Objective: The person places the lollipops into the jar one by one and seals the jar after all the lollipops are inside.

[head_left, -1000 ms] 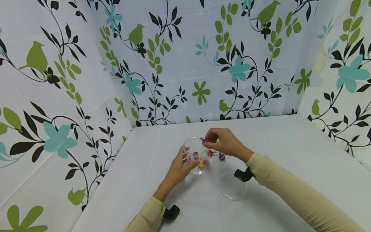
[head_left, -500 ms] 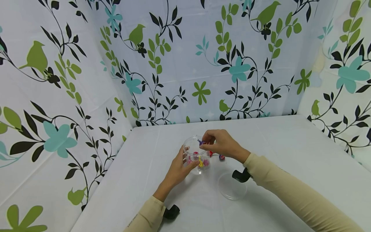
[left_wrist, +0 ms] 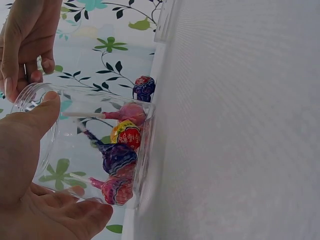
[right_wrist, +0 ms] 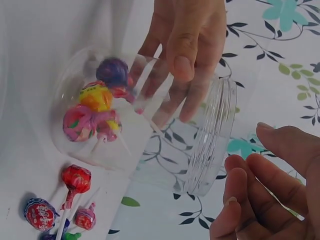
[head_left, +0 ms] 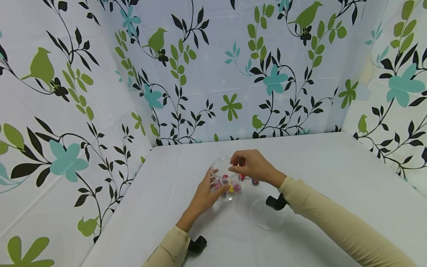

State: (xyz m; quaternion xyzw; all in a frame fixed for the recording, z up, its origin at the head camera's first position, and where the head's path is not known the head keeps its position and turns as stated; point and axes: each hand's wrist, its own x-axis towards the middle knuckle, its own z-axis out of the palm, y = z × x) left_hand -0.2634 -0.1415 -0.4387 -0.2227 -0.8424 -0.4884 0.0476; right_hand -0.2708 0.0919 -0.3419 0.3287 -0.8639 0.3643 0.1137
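My left hand (head_left: 202, 195) grips a clear plastic jar (left_wrist: 82, 145) around its side, thumb on one side and fingers on the other. The jar stands upright on the table, without a lid. Inside lie several wrapped lollipops: a purple one (left_wrist: 119, 159), a yellow one (left_wrist: 126, 134) and pink ones (left_wrist: 117, 191). My right hand (head_left: 252, 166) is at the jar's mouth. Its thumb and fingers (right_wrist: 260, 185) are apart, with nothing between them. Beside the jar lie a red lollipop (right_wrist: 76, 178), a dark blue and red one (right_wrist: 40, 214) and others partly cut off.
A round clear lid (head_left: 267, 228) lies on the white table (head_left: 317, 167), right of the jar and nearer the body. Patterned cloth (head_left: 213, 74) hangs behind and at both sides. A black camera (head_left: 198, 244) sits on each wrist.
The right hand moved slightly left over the jar's mouth with a purple lollipop and let it go; that lollipop is now in the jar. The left hand has stayed put.
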